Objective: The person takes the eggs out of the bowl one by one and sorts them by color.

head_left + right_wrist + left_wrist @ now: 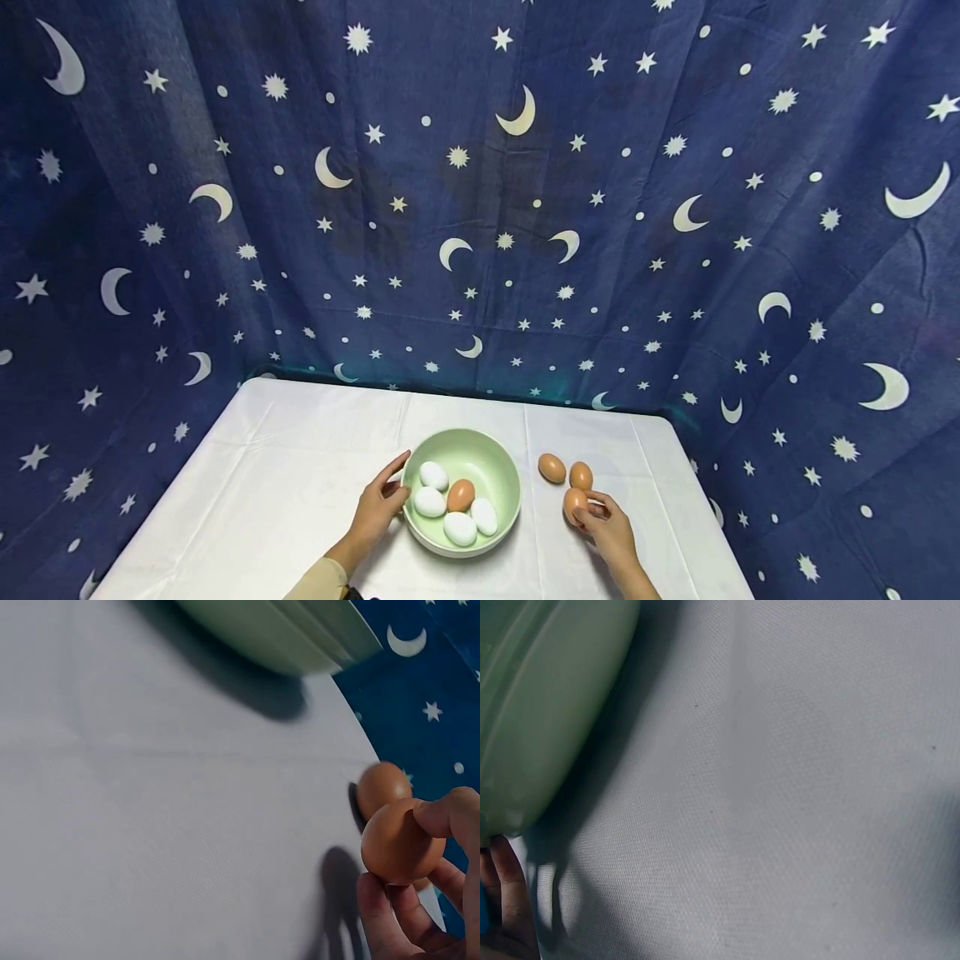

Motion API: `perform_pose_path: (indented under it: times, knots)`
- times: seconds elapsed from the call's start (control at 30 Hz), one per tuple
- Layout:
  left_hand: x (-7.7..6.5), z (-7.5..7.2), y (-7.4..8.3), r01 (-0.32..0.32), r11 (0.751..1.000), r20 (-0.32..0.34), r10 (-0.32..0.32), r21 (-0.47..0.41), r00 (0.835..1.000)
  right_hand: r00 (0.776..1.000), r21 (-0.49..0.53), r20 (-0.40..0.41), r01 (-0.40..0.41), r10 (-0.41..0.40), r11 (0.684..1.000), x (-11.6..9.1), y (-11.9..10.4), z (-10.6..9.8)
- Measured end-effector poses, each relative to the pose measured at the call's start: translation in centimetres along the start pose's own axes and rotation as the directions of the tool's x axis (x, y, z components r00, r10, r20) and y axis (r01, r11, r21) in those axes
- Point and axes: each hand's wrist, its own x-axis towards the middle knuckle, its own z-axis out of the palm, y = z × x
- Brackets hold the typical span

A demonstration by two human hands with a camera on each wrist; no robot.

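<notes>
My right hand (pixel 609 532) pinches a brown egg (pixel 401 841) between thumb and fingers, held above the white cloth, with its shadow apart on the cloth. Just beyond it lie two more brown eggs, one on the left (pixel 552 468) and one on the right (pixel 581 476). My left hand (pixel 377 506) rests its fingertips against the left side of a pale green bowl (pixel 491 462), fingers spread along the outer wall. Inside the bowl are several white eggs (pixel 460 528) and one brown egg (pixel 461 495). In the left wrist view, only some fingers (pixel 510 889) show, at the bowl's side.
A white cloth (pixel 300 450) with fold lines covers the table. Dark blue curtains (pixel 420 208) printed with moons and stars hang behind and at both sides of the table. The bowl stands between the two hands, left of the loose eggs.
</notes>
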Motion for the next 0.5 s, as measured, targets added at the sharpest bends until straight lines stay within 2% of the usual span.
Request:
perform_pose_path:
  times: [0.2,0.5]
  knots:
    - [-0.1,0.0,0.1,-0.005,1.0,0.005,0.005,-0.019,1.0,0.998,-0.002,-0.054,-0.018,0.017,1.0,1.3,0.2,-1.7]
    - [0.1,-0.1,-0.4,-0.026,0.999,-0.002,0.026,-0.026,1.0,0.993,0.085,-0.117,-0.018,0.028,0.996,3.5,1.0,-3.5]
